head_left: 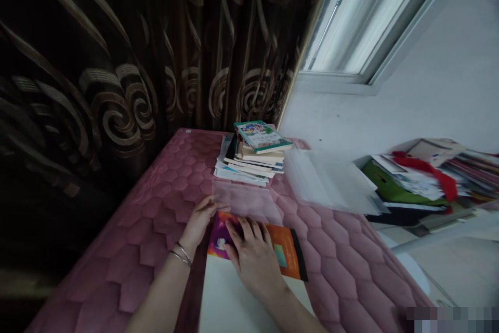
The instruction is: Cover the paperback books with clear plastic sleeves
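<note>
An orange and purple book [286,252] lies on the pink quilted surface [163,203] in front of me. My right hand [253,255] rests flat on its cover, fingers spread. A clear plastic sleeve [245,200] lies just beyond the book, overlapping its far edge. My left hand [200,218], with bangles at the wrist, touches the sleeve's near left corner with fingers curled on it. A stack of books [253,159] topped by a green-covered one sits further back.
More clear plastic sleeves [331,182] lie to the right of the stack. A messy pile of books and papers with a red strap [429,177] sits at the right. A dark patterned curtain [117,63] hangs behind, beside a window [362,16].
</note>
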Demonstrator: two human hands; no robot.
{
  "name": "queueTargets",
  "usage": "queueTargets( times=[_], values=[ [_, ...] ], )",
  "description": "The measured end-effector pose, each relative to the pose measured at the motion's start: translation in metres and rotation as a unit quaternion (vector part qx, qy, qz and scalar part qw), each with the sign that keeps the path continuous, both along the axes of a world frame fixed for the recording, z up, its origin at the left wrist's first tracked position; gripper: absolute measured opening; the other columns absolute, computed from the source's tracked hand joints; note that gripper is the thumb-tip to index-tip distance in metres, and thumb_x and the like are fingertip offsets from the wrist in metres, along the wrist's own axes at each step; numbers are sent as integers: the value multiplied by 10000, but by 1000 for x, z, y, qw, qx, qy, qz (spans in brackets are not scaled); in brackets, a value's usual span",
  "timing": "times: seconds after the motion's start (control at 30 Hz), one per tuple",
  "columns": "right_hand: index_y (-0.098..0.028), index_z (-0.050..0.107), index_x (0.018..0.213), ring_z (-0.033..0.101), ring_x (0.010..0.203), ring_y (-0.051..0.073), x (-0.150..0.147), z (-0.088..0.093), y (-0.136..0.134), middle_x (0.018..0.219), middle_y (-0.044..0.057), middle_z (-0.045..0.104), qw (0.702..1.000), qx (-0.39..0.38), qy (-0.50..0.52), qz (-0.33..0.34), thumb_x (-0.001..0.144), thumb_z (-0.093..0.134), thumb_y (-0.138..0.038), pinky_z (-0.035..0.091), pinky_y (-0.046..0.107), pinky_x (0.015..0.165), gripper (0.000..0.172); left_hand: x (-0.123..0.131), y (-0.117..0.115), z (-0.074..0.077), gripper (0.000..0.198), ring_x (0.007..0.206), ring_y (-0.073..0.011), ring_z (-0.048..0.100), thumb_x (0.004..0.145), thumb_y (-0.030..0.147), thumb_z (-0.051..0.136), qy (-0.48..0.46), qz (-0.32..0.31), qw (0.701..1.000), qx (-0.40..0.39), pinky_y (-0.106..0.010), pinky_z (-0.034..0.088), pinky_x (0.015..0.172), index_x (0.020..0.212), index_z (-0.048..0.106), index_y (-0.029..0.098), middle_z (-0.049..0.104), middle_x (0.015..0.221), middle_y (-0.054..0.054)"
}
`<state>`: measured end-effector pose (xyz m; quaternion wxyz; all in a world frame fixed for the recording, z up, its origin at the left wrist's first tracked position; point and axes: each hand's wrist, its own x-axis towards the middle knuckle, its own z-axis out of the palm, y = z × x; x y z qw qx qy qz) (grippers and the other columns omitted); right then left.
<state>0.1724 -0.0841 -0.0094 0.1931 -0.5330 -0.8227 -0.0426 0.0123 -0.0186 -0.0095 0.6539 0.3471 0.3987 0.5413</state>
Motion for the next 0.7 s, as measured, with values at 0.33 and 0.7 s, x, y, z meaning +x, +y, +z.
queueTargets(
  times=[0.33, 0.7],
  values=[
    [-294, 540, 1330, 491, 1097, 295, -3, 1, 7, 1217, 120, 558, 1000, -4, 2, -7, 925, 463, -431, 399, 497, 970, 434, -8, 4, -14, 682, 1044, -247, 644, 584, 137, 753, 41, -108, 992, 56, -357, 446, 940, 1228, 530, 183, 688, 1129, -103],
    [-180, 540, 1300, 519, 1135, 380, 75, -2, 45, 1258, 184, 562, 968, -74, 109, -213, 856, 517, -466, 418, 544, 893, 529, -5, -2, 0, 697, 981, -234, 655, 570, 192, 739, 85, -76, 993, 5, -355, 454, 921, 1221, 493, 185, 721, 1011, -72]
  ],
)
